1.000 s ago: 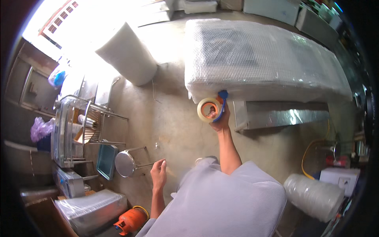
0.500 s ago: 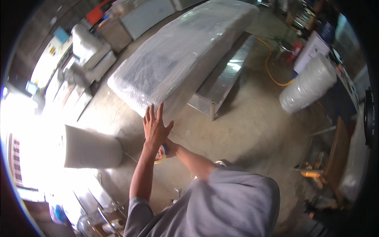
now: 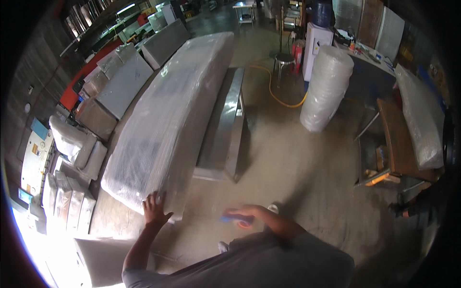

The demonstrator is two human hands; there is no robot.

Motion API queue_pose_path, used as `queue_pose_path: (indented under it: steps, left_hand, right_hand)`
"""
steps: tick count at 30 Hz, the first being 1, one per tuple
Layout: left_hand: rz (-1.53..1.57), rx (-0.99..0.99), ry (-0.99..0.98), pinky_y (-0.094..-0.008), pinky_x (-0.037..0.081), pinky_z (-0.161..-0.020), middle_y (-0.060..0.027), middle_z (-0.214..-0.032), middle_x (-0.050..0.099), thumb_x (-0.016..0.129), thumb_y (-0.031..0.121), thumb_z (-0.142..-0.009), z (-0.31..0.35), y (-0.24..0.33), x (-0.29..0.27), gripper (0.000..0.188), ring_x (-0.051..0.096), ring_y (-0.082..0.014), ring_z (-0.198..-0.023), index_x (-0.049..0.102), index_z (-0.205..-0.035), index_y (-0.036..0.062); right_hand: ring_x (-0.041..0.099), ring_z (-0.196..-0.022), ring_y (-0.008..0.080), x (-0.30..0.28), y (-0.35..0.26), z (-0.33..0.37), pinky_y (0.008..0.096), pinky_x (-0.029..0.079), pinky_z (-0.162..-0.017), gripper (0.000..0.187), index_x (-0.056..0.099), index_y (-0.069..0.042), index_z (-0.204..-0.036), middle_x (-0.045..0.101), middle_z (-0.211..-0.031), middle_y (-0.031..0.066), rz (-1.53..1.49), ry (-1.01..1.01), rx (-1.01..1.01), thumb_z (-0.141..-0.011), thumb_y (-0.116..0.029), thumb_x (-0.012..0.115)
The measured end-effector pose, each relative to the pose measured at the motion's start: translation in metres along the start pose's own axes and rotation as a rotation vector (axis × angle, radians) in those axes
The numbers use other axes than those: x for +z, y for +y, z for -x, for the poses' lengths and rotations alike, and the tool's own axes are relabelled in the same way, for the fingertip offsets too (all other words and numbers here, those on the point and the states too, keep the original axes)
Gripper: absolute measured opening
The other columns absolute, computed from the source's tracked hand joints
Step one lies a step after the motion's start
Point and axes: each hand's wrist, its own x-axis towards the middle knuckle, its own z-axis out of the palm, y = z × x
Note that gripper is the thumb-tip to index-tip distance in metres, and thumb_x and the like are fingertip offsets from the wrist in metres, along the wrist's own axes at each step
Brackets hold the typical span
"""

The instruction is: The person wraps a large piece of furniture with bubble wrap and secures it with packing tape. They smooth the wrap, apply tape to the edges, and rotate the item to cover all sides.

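A long, box-like item [image 3: 158, 120] wrapped in bubble wrap stretches away from me at left of centre. At its near end my left hand [image 3: 155, 209] lies with fingers spread on the wrap. My right hand [image 3: 247, 210] is to the right, over the floor and apart from the wrapped item. It grips a roll of packing tape [image 3: 245, 222] showing blue and orange, smeared by motion. Against the wrapped item's right side is a long metal frame with a shiny top [image 3: 218, 134].
A tall bubble wrap roll [image 3: 327, 89] stands at right, near a yellow hose [image 3: 283, 102] and a stool [image 3: 284, 59]. Further right is a brown-topped table [image 3: 398, 137]; a person's leg [image 3: 418, 204] shows at the edge. Wrapped panels [image 3: 72, 199] lean at left.
My view has swung, showing more of the room. My right hand has moved rightward, away from my left, with the tape. My left hand stays at the wrapped item's near end.
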Motion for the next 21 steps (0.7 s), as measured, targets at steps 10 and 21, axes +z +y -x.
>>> queue_pose_path:
  steps: [10,21]
  left_hand:
    - [0.125,-0.827,0.163,-0.052,0.013,-0.128,-0.0212,-0.17,0.027,0.032,0.065,-0.106,-0.16,0.041,0.015,0.079,0.019,-0.0382,-0.159,0.031,-0.165,0.0124]
    - [0.426,-0.834,0.456,-0.0528,0.042,-0.114,-0.0266,-0.146,0.054,0.045,0.05,-0.105,-0.4,0.163,-0.062,0.064,0.051,-0.042,-0.136,0.052,-0.148,0.0032]
  right_hand:
    - [0.072,-0.064,0.0205,-0.264,0.023,0.089,0.0341,0.057,-0.062,0.081,0.073,0.002,-0.087,0.072,-0.078,0.0128,-0.381,0.636,0.059,-0.084,-0.079,0.067]
    - [0.073,-0.071,0.0252,-0.462,0.07,0.118,0.0414,0.06,-0.07,0.067,0.071,0.004,-0.101,0.075,-0.088,0.012,-1.337,1.182,0.117,-0.088,-0.062,0.076]
